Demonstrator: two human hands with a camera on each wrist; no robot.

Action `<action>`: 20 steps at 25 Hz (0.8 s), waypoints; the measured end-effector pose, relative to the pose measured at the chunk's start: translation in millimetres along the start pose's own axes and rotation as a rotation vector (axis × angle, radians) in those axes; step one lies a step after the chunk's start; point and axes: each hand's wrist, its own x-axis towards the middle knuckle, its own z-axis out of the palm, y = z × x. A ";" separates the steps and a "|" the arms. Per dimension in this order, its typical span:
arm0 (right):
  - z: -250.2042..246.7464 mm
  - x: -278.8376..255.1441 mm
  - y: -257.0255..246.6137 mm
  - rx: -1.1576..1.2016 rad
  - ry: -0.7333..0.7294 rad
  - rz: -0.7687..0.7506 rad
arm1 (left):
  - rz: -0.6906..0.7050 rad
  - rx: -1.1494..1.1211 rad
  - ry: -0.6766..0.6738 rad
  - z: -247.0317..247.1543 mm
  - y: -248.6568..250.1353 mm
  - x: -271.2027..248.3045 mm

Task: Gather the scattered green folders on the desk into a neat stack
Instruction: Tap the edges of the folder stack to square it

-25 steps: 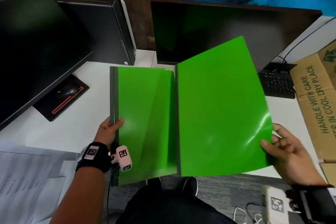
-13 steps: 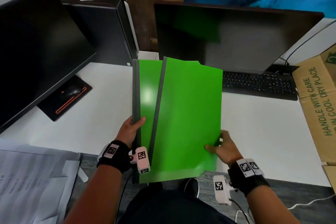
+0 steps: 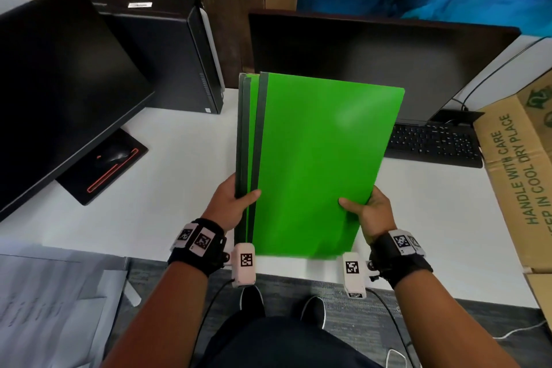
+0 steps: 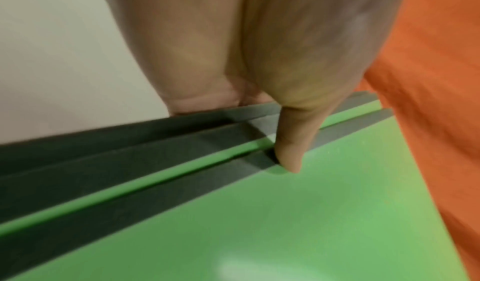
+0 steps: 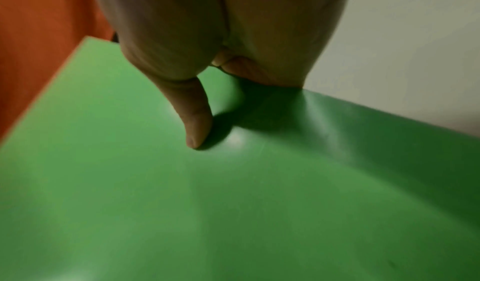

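Green folders (image 3: 316,164), glossy flat sheets with dark grey spines staggered along the left edge, are held above the white bench (image 3: 167,188). Left hand (image 3: 231,203) grips the spines; right hand (image 3: 369,212) grips the right edge. Bare bench lies either side, a keyboard (image 3: 433,145) behind.

folders (image 3: 316,164): 3 | monitors (image 3: 373,69): 2 | keyboard (image 3: 433,143): 1 | hands (image 3: 231,203): 2
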 end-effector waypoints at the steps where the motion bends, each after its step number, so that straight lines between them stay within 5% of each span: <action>1: 2.0 0.1 -3.7 -0.014 0.003 -0.031 | 0.036 -0.001 0.015 2.0 6.8 2.8; 13: -1.8 -12.1 -18.3 -0.052 0.038 -0.255 | 0.071 -0.039 0.105 39.5 20.6 6.0; 20: 5.0 -19.4 -37.3 -0.052 0.069 -0.388 | 0.304 -0.159 0.270 49.5 85.7 -3.3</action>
